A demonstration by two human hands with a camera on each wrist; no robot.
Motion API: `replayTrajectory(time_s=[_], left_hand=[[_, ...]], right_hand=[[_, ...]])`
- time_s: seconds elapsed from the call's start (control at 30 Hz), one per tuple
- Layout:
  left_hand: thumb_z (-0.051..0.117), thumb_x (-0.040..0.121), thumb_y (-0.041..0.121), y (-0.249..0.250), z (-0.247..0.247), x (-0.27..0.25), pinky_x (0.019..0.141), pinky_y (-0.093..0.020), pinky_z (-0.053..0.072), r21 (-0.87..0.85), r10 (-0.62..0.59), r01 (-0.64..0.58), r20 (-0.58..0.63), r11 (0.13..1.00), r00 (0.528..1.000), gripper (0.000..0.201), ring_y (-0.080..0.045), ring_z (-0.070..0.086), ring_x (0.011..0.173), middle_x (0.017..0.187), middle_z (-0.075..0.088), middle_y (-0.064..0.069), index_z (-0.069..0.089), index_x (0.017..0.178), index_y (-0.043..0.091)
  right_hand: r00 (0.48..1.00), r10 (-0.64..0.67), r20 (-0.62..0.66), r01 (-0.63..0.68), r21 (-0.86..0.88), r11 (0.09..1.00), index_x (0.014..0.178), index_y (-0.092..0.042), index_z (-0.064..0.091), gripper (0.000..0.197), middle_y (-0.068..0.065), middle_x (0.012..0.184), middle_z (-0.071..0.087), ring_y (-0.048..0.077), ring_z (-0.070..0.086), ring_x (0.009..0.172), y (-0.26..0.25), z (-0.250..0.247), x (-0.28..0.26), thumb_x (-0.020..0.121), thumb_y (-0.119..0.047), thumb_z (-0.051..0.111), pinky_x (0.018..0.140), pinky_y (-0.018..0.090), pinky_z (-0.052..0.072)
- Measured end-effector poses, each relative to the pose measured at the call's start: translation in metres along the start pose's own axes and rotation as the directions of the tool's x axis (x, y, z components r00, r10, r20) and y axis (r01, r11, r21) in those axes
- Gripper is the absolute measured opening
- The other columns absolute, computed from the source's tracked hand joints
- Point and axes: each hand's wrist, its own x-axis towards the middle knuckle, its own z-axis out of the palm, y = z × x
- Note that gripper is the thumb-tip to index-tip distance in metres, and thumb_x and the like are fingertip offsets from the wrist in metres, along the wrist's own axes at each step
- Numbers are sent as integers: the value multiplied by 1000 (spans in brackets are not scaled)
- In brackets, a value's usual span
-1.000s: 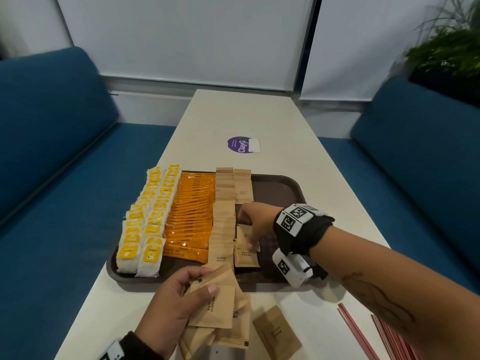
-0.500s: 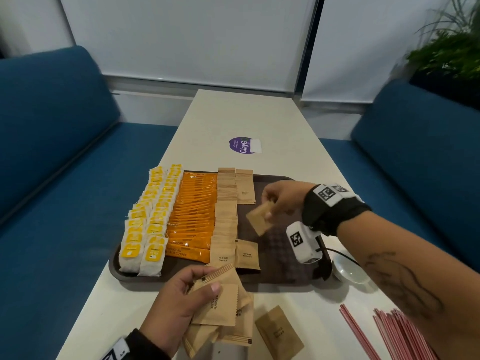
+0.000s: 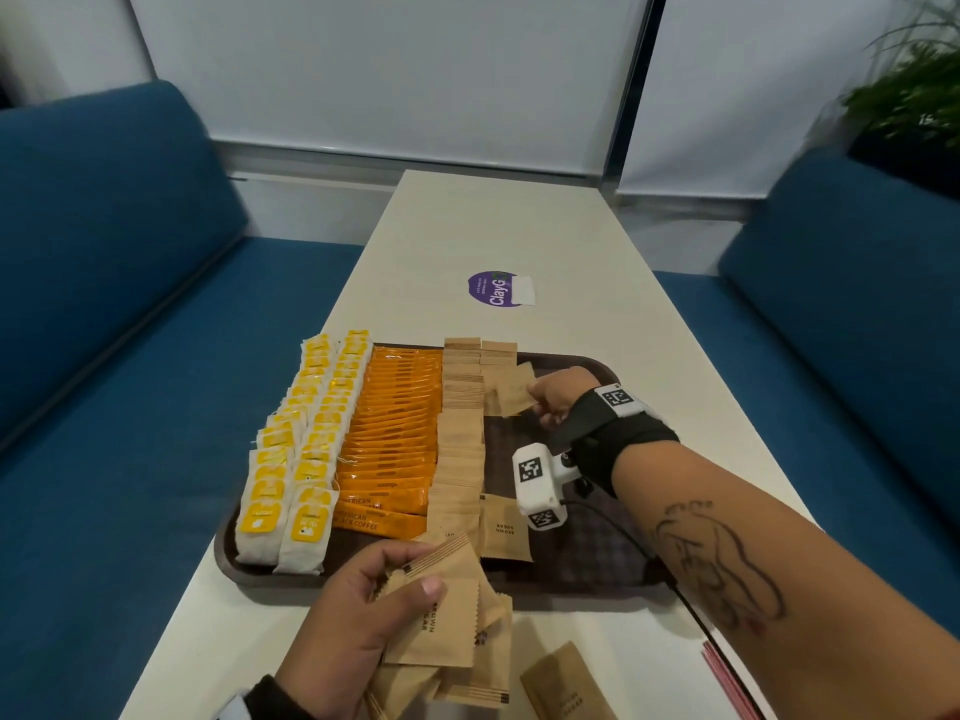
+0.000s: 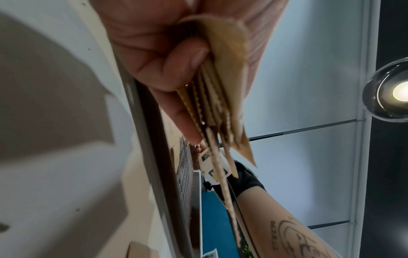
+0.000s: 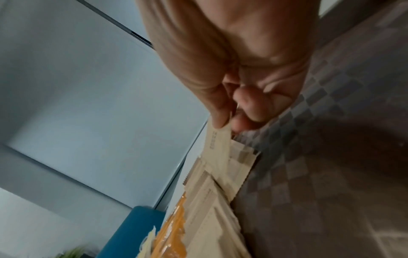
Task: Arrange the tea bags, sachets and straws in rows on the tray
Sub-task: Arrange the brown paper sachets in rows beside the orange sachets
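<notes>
right hand (image 3: 558,394) grip pinching one brown sachet (image 3: 514,392) | I'd lay it flush at the short row's (image 3: 498,363) 6 o'clock end | left hand (image 3: 358,631) grip clutching spare sachets (image 3: 452,631)

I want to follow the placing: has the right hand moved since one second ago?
Yes. The right hand, pinching a brown sugar sachet, has moved away from the near end of the tray toward its far end, beside the short second sachet row.
</notes>
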Motion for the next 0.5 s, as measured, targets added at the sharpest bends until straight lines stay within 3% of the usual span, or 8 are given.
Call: replayTrajectory(time_s=[0.07,0.2,0.3,0.37,0.43,0.5], left_hand=[[89,6,50,-1,-1,1,60,-27,53,22,0,0,-4,1000,1000,76,-19,70,71,85,74,-5,76,75,23],[87,27,29,-1,-5,2,58,-26,53,16,-19,19,-18,1000,1000,49,-18,70,69,89,73,-9,76,75,25],[90,7,50,-4,-6,3,59,-27,53,17,-8,9,-24,1000,1000,75,-19,70,70,84,74,-5,76,76,25],[90,7,48,-4,-6,4,56,-26,54,4,-12,12,-24,1000,1000,75,-19,70,70,84,74,-6,76,76,24],[91,18,33,-4,-6,6,55,-26,54,4,-23,23,-14,1000,1000,60,-21,70,70,87,74,-9,76,75,23],[89,23,27,-5,-6,6,55,-27,54,6,-29,29,-12,1000,1000,57,-21,70,70,86,74,-9,75,77,17]], right_hand=[[998,59,33,-59,-27,998,124,1,56,32,5,72,59,12,51,60,-2,5,3,94,-9,53,52,20,42],[993,115,28,-112,-105,988,118,-3,60,28,4,68,55,10,47,53,-8,7,4,96,-19,54,51,19,38],[986,154,59,-136,-238,962,119,-7,57,28,1,67,50,8,42,53,-10,6,7,97,-24,51,52,18,35],[981,184,55,-162,-277,947,100,-11,57,17,0,66,50,7,42,52,-12,7,11,97,-27,52,53,18,35],[972,230,43,-208,-297,932,82,-12,52,23,-1,64,52,7,43,50,-14,9,17,95,-30,54,52,18,37],[965,259,51,-230,-322,918,77,-13,53,27,-2,60,54,8,45,47,-14,12,23,94,-34,55,52,23,38]])
